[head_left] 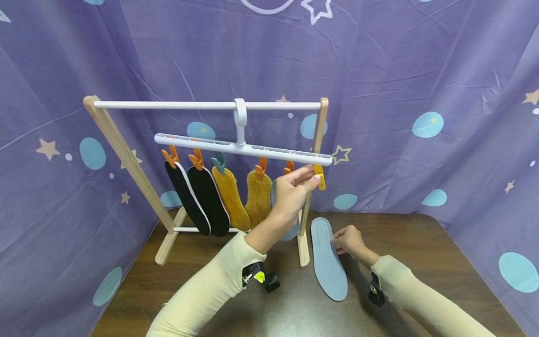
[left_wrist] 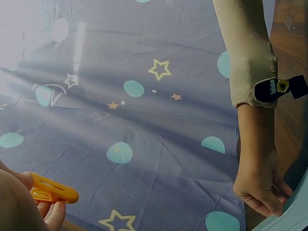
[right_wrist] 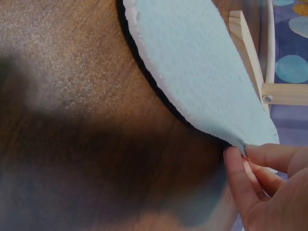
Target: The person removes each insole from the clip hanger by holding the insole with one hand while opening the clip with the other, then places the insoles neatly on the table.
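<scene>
My left hand (head_left: 292, 192) pinches a yellow clothespin (head_left: 320, 177) at the right end of the white hanger bar (head_left: 244, 149). In the left wrist view the same clothespin (left_wrist: 55, 188) lies between thumb and fingers. Lower right, my right hand (head_left: 351, 243) pinches the side edge of a light blue-grey insole (head_left: 329, 260) over the table. The right wrist view shows the insole's pale top (right_wrist: 192, 67), with thumb and fingertips right at its edge. Behind my left hand hangs another blue-grey insole (head_left: 290, 232), partly hidden.
The hanger hooks on a wood-and-white rack (head_left: 168, 105). Orange and green clothespins hold black insoles (head_left: 208, 201) and mustard-yellow insoles (head_left: 258, 196) below the bar. The brown table (head_left: 400, 234) carries the rack, and a purple patterned curtain (head_left: 379, 70) stands behind.
</scene>
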### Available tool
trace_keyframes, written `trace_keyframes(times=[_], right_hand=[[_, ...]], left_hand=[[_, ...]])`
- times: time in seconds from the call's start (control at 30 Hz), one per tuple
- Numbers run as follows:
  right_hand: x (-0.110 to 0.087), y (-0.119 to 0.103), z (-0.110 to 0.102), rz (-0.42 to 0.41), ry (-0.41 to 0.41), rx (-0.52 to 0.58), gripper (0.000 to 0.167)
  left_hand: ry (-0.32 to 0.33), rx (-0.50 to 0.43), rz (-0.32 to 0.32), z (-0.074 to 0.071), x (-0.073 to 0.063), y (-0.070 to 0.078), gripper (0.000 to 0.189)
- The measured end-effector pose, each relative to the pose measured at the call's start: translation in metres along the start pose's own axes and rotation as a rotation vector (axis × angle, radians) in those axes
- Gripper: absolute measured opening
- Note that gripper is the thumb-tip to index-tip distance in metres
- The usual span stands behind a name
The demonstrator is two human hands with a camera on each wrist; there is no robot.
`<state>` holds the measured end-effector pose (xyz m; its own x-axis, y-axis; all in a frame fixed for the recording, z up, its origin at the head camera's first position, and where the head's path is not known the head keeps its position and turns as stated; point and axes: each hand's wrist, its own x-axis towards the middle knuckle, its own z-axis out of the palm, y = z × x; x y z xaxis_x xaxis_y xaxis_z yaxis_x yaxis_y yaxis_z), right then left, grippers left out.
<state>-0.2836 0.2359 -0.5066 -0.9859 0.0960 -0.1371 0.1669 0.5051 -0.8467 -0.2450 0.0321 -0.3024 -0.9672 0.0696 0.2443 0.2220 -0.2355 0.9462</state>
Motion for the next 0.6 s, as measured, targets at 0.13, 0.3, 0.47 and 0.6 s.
trace_keyframes(times=[0.13, 0.3, 0.47, 0.6], right_hand=[[0.0009, 0.0008, 0.0013, -0.01, 0.003, -0.01, 0.006], [0.0009, 0.0007, 0.0023, -0.02, 0.011, -0.015, 0.004], [0.0005, -0.0005, 0.0026, -0.022, 0.017, -0.031, 0.004], [0.001, -0.0013, 0.003, -0.023, 0.019, -0.042, 0.003]], left_hand=[[-0.001, -0.001, 0.003, -0.0001, -0.0006, 0.0, 0.036], [0.0, 0.005, 0.001, -0.0002, -0.0006, -0.0004, 0.035], [0.003, 0.007, 0.001, -0.0003, 0.0, -0.0006, 0.035], [0.006, 0.007, 0.003, -0.0002, 0.0001, -0.001, 0.035]])
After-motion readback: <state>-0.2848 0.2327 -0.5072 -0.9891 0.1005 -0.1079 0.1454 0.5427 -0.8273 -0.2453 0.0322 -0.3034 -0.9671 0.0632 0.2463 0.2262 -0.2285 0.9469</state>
